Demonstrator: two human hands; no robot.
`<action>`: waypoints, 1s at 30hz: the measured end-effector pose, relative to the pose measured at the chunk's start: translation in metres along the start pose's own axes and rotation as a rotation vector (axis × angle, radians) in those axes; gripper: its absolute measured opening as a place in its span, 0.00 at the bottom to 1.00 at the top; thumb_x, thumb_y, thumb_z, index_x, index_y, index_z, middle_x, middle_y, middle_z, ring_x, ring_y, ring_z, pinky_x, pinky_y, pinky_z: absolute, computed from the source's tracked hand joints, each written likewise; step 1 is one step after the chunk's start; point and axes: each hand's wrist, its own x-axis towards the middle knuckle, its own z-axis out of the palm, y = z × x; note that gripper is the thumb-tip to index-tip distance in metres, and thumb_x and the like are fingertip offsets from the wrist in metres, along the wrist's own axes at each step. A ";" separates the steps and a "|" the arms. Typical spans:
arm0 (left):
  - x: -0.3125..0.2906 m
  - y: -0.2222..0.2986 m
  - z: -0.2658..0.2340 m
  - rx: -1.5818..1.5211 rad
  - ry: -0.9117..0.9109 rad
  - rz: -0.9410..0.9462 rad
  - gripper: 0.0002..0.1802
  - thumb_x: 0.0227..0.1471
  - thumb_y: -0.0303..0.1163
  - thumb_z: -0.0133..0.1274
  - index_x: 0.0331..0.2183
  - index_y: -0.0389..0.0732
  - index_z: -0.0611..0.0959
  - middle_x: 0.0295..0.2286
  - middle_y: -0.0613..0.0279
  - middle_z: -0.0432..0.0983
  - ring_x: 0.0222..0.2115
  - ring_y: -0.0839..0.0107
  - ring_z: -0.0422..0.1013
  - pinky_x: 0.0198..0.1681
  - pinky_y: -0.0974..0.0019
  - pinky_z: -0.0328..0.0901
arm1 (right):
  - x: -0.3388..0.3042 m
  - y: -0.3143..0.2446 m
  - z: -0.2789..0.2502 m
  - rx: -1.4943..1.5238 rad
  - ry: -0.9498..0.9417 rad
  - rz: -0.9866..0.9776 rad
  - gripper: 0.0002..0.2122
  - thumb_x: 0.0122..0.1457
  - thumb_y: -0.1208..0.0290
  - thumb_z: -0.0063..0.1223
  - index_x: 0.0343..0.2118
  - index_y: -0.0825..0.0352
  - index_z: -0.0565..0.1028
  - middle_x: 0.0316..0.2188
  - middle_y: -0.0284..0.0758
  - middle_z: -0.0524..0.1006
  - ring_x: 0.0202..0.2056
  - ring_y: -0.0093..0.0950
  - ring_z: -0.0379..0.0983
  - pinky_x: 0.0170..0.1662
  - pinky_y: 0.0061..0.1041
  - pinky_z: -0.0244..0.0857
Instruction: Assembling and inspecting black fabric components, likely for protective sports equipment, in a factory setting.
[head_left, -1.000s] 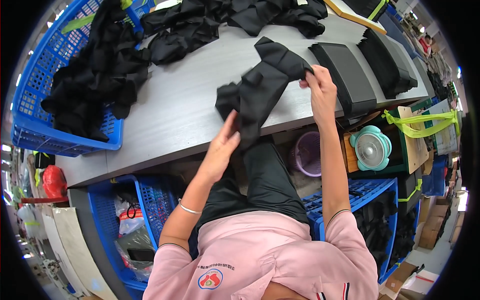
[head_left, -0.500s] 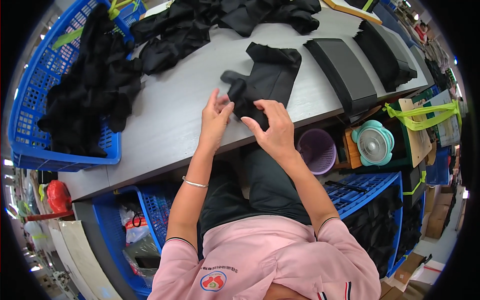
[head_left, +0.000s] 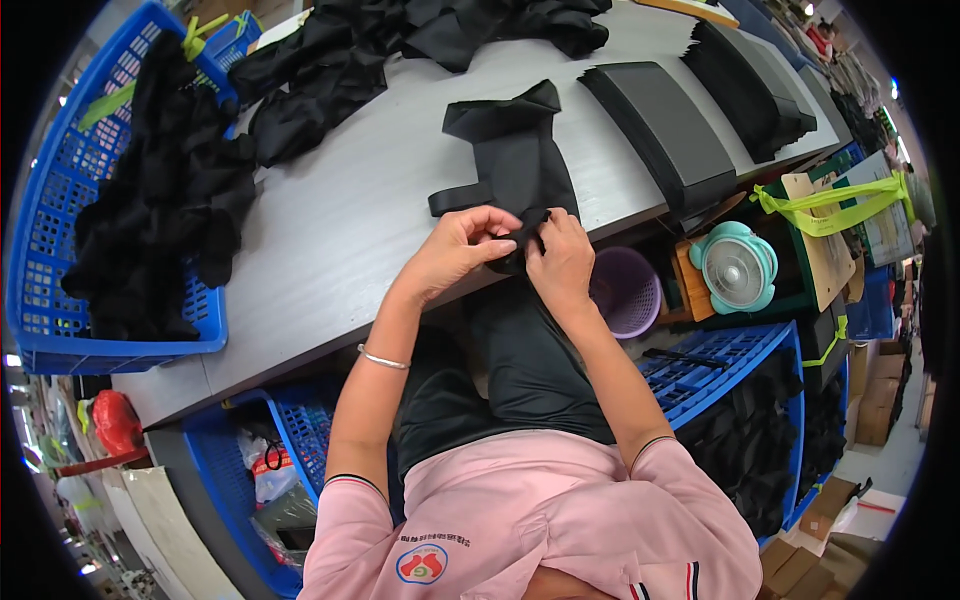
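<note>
A black fabric piece [head_left: 520, 165] lies on the grey table, its far end folded over and a narrow strap-like part sticking out to the left. Both hands are at its near end, by the table's front edge. Thumb and fingers of my left hand [head_left: 455, 250] are closed on the cloth. Close beside it, my right hand [head_left: 562, 262] pinches the same fabric, with a bit of dark edge showing above the fingers. The part of the cloth under the fingers is mostly hidden.
Two neat stacks of black pieces, a nearer stack [head_left: 665, 130] and a farther stack [head_left: 755, 90], lie to the right. A blue basket [head_left: 190, 345] heaped with black cloth stands left. Black fabric [head_left: 320, 95] covers the table's back. Below right are a purple bin [head_left: 628, 295] and a fan [head_left: 738, 268].
My left hand has moved right, onto the fabric's near edge, and my right hand has come slightly lower. The fabric now lies straighter, with its far end folded over to the left.
</note>
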 end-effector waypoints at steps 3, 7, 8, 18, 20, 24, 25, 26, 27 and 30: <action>-0.005 -0.003 -0.010 0.403 -0.046 0.090 0.13 0.44 0.27 0.68 0.34 0.35 0.82 0.33 0.68 0.72 0.34 0.77 0.69 0.38 0.72 0.67 | 0.003 0.007 -0.005 0.167 0.049 0.102 0.06 0.51 0.76 0.58 0.28 0.69 0.72 0.30 0.41 0.73 0.32 0.44 0.72 0.34 0.38 0.65; -0.014 -0.001 -0.002 0.515 0.011 0.206 0.15 0.44 0.25 0.69 0.35 0.37 0.81 0.29 0.73 0.71 0.34 0.83 0.67 0.38 0.75 0.65 | 0.011 0.000 -0.018 0.409 -0.057 0.348 0.10 0.57 0.74 0.56 0.27 0.72 0.66 0.27 0.47 0.70 0.29 0.50 0.69 0.31 0.37 0.63; -0.017 0.007 0.006 0.642 0.041 0.317 0.14 0.44 0.24 0.68 0.33 0.37 0.80 0.28 0.73 0.70 0.32 0.83 0.66 0.36 0.75 0.64 | 0.012 -0.013 -0.024 0.445 -0.089 0.401 0.09 0.56 0.76 0.57 0.28 0.71 0.67 0.28 0.47 0.71 0.30 0.49 0.69 0.31 0.36 0.63; -0.041 0.024 0.001 0.720 0.748 0.665 0.13 0.45 0.20 0.62 0.26 0.40 0.72 0.21 0.73 0.66 0.21 0.85 0.61 0.25 0.77 0.59 | 0.024 -0.002 -0.049 0.315 0.186 0.095 0.12 0.48 0.89 0.46 0.35 0.68 0.72 0.33 0.42 0.74 0.32 0.43 0.74 0.34 0.36 0.69; -0.038 0.018 0.005 0.790 0.776 0.709 0.13 0.46 0.20 0.63 0.26 0.42 0.72 0.21 0.76 0.65 0.22 0.86 0.60 0.25 0.79 0.57 | 0.017 0.003 -0.038 0.308 0.169 0.128 0.12 0.49 0.89 0.45 0.35 0.69 0.72 0.33 0.42 0.73 0.33 0.44 0.74 0.35 0.36 0.69; -0.032 -0.002 0.031 0.587 0.674 0.571 0.21 0.44 0.24 0.67 0.40 0.41 0.76 0.23 0.72 0.68 0.22 0.83 0.62 0.27 0.78 0.61 | 0.001 0.030 -0.015 0.326 0.160 0.215 0.11 0.50 0.89 0.45 0.35 0.70 0.71 0.35 0.43 0.72 0.35 0.45 0.73 0.37 0.36 0.68; -0.032 -0.006 0.037 0.639 0.652 0.496 0.23 0.44 0.25 0.68 0.42 0.41 0.76 0.24 0.72 0.68 0.22 0.83 0.62 0.26 0.78 0.61 | -0.001 0.027 -0.013 0.350 0.144 0.236 0.11 0.50 0.89 0.45 0.36 0.70 0.71 0.35 0.44 0.73 0.36 0.45 0.73 0.38 0.36 0.68; -0.032 -0.009 0.041 0.691 0.628 0.420 0.25 0.43 0.26 0.69 0.44 0.41 0.76 0.24 0.71 0.68 0.22 0.83 0.62 0.26 0.78 0.61 | -0.001 0.026 -0.012 0.349 0.149 0.239 0.11 0.50 0.89 0.45 0.36 0.70 0.71 0.35 0.44 0.73 0.36 0.45 0.73 0.38 0.36 0.68; -0.030 -0.016 0.040 0.649 0.542 0.411 0.27 0.42 0.27 0.70 0.44 0.42 0.76 0.24 0.73 0.67 0.23 0.84 0.61 0.26 0.78 0.60 | 0.000 0.026 -0.012 0.361 0.130 0.201 0.11 0.51 0.89 0.44 0.36 0.70 0.72 0.35 0.44 0.73 0.36 0.45 0.73 0.38 0.36 0.68; -0.031 -0.017 0.037 0.531 0.460 0.404 0.24 0.43 0.27 0.70 0.42 0.42 0.78 0.23 0.75 0.65 0.23 0.85 0.60 0.26 0.79 0.58 | 0.010 0.035 -0.022 0.333 0.164 0.135 0.10 0.51 0.89 0.47 0.35 0.70 0.74 0.33 0.41 0.74 0.32 0.37 0.74 0.35 0.30 0.67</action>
